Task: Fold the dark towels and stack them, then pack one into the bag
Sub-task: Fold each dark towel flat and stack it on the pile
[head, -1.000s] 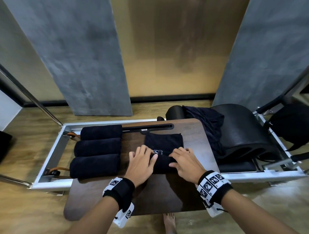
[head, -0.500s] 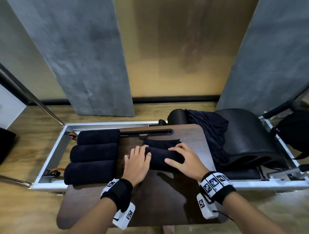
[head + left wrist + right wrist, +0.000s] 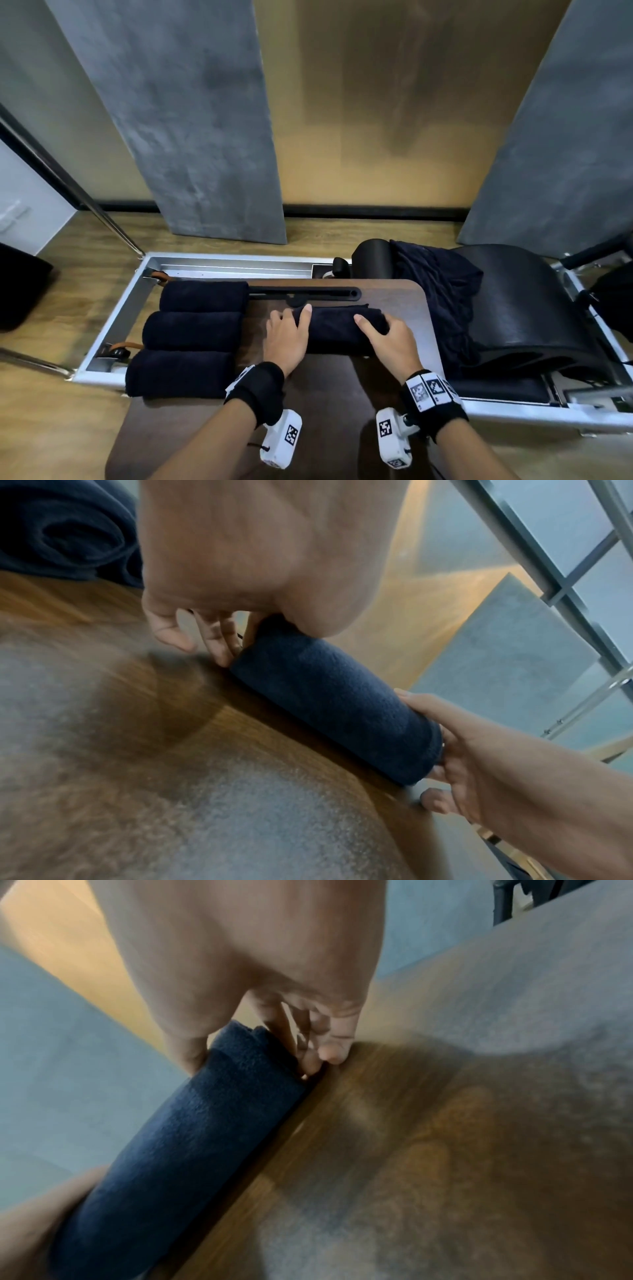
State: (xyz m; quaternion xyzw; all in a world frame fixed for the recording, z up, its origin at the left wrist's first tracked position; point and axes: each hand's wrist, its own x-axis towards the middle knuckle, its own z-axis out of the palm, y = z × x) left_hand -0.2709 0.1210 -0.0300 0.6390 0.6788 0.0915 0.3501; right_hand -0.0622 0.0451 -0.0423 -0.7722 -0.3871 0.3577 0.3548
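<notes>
Head view, biggest first. Metal frame (image 3: 113,318) w/ pale rails runs 9 to 3 o'clock behind the work area. A black curved pad (image 3: 534,308) sits at 2 o'clock w/ loose dark cloth (image 3: 442,284) draped over its left side. Dark wood counter (image 3: 325,404) fills centre to 6 o'clock and has a black slot handle (image 3: 305,293) near its far edge.

Three rolled dark towels (image 3: 191,330) lie side by side at 9 o'clock, touching each other, partly on the counter's left edge, partly over the frame.

The towel being worked on (image 3: 342,329) is a roll lying crosswise at centre of the counter, just short of the slot handle.

Left hand (image 3: 286,337): grip part-closed on the roll's left end, thumb over the top, fingers (image 3: 219,642) curled down past the end w/ tips at the counter surface.

Right hand (image 3: 390,337): grip same on the right end, thumb on the near top, fingers (image 3: 308,1053) wrapped round the far end, tips tucked at the base of the roll.

Both wrists carry black straps w/ white marker blocks. No bag can be made out for sure.
</notes>
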